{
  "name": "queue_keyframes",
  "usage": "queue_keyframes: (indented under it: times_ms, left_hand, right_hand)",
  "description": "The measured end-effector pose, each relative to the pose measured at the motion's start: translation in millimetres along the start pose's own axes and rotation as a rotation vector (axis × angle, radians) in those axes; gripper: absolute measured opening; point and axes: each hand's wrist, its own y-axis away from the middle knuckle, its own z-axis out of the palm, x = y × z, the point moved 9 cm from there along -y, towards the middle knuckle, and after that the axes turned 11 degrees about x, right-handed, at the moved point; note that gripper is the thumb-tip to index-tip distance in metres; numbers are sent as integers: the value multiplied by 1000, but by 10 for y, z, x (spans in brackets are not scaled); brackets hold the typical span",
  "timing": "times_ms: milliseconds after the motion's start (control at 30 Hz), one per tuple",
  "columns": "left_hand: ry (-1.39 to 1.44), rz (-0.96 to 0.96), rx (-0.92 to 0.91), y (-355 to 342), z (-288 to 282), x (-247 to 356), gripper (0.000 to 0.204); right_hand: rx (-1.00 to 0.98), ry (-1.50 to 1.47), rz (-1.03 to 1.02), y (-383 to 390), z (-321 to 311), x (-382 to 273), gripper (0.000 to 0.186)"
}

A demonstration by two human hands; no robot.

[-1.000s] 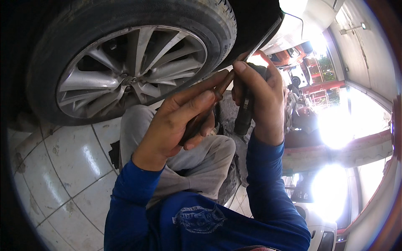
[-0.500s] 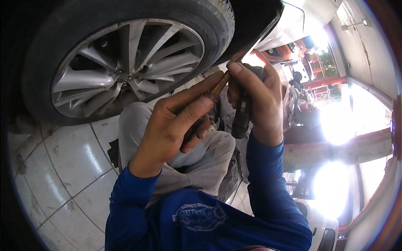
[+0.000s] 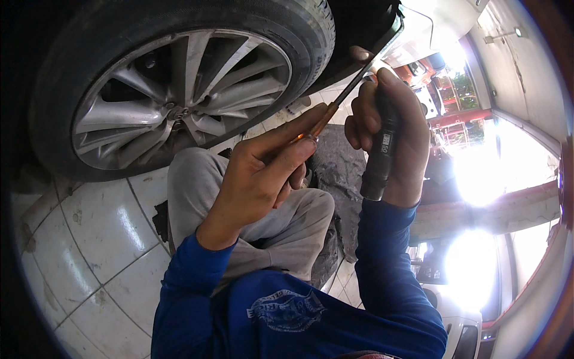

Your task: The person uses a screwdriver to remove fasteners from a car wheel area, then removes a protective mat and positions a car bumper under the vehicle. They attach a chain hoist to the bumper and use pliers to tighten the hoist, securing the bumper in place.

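My left hand pinches the amber handle of a slim screwdriver between thumb and forefinger. Its thin dark shaft slants up and right, toward the lower edge of the car body. My right hand is wrapped round a black flashlight, whose tail end points down toward my wrist. An orange glow shows near that hand's fingertips. The right thumb and forefinger are close to the far end of the shaft; whether they touch it I cannot tell. The tip is hard to make out.
A car wheel with silver spokes stands at the upper left, close to my left hand. My bent legs in grey trousers are below my hands. A dark crumpled sheet lies on the white tiled floor. Other vehicles stand at the right.
My right hand has moved right and up with the flashlight, along the screwdriver's shaft, so more of the shaft shows. My left hand has shifted slightly to the right.
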Motion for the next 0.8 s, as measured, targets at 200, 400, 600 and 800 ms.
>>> queue_keyframes:
  times_ms: [200,400,600,800]
  left_hand:
    - [241,-179,-58,0,-6,-108,48]
    - [327,-163,-71,-21,14,-124,49]
    - [323,-183,-92,-35,-8,-103,49]
    - [295,-165,-44,-57,-11,-109,50]
  right_hand:
    - [5,30,-6,-53,23,42,40]
    - [40,79,-46,-34,15,26,29]
    - [22,79,-52,-60,2,25,38]
    - [16,84,-53,-72,-10,34,36]
